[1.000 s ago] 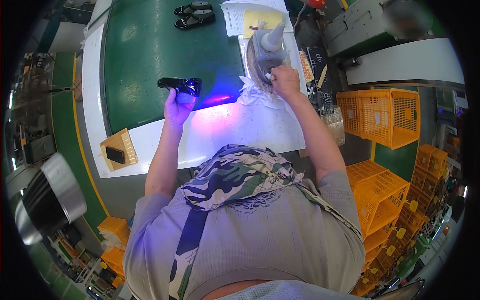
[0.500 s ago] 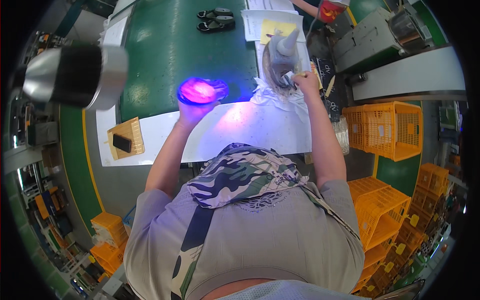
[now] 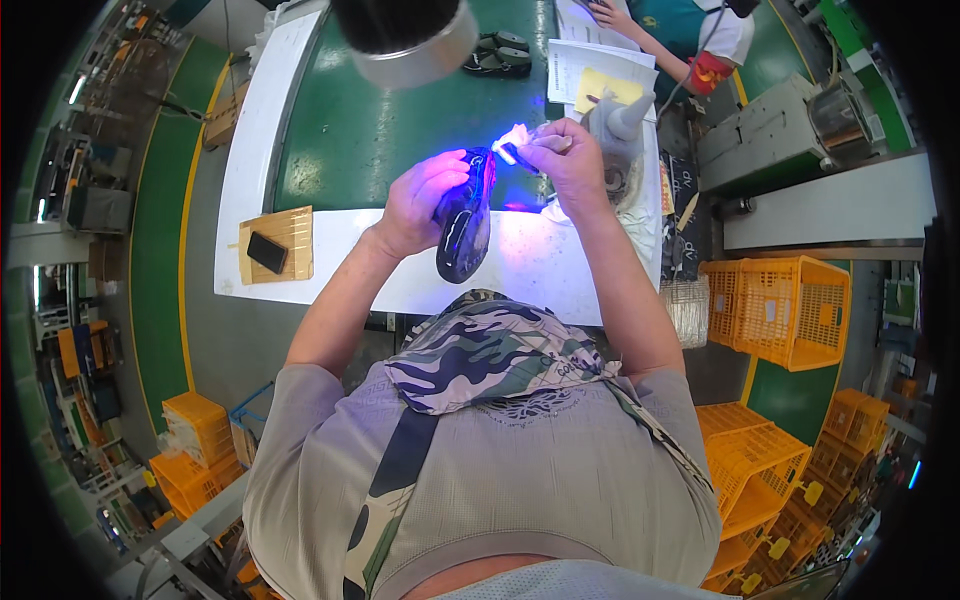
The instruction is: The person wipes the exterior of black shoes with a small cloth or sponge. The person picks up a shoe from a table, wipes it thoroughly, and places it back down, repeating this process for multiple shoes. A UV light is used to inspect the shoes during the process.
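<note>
My left hand (image 3: 413,205) grips a dark sandal (image 3: 462,230), turned on its side above the near white strip of the table. Blue-violet light falls on the sandal and my fingertips. Close to its upper end, my right hand (image 3: 566,165) pinches a small pale, cloth-like piece (image 3: 512,138), brightly lit; a dark bit beside it is hard to make out. Past my right hand stands a translucent squeeze bottle (image 3: 626,122) with a cone nozzle, partly hidden by that hand. A black and silver cylindrical lamp (image 3: 415,45) hangs in front, above the table.
On the green table surface (image 3: 340,140) lies a pair of dark sandals (image 3: 498,55). A phone (image 3: 267,252) rests on cardboard (image 3: 298,240) at left. Papers (image 3: 600,68) lie at far right, near another person's arm (image 3: 660,50). Orange crates (image 3: 780,310) stand at right.
My right hand has left the bottle's side and come left to the sandal. The sandal has been tipped and moved right. In view, the lamp has shifted right; the other person shows more.
</note>
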Motion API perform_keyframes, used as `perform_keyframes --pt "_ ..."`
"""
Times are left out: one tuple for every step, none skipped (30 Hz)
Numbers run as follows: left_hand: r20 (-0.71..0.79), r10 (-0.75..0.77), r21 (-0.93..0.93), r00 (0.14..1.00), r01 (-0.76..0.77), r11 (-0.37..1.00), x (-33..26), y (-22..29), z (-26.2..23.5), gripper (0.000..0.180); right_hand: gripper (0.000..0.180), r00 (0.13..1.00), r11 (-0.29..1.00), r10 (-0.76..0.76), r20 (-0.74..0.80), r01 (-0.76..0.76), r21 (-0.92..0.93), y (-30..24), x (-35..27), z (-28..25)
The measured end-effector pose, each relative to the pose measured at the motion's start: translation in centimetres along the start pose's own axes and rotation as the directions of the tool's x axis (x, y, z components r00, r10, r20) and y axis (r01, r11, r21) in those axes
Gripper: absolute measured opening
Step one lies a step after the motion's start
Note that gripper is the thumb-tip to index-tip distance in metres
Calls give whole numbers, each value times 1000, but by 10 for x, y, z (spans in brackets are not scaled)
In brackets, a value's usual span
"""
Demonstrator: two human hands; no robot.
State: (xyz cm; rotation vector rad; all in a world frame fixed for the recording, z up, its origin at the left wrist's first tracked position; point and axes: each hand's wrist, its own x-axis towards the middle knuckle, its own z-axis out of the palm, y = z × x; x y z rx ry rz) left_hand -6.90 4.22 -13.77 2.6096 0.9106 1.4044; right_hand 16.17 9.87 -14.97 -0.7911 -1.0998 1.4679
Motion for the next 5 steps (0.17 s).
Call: perform_keyframes --pt "20 -9 16 1000 8 1000 0 2 -6 49 22 1000 999 -10 2 10 -48 3 2 6" --pt "40 -18 33 999 17 999 -2 3 -11 47 22 1000 995 -20 4 20 -97 7 4 11" --pt "53 -14 44 999 12 999 -4 3 -15 49 22 1000 995 -19 23 21 -99 11 7 15" --pt "67 -12 55 998 8 998 -7 2 -19 51 22 999 995 -17 43 21 -99 17 9 17" --pt "81 -10 67 997 4 998 -9 0 -23 54 22 998 995 -15 63 21 -99 24 11 18"
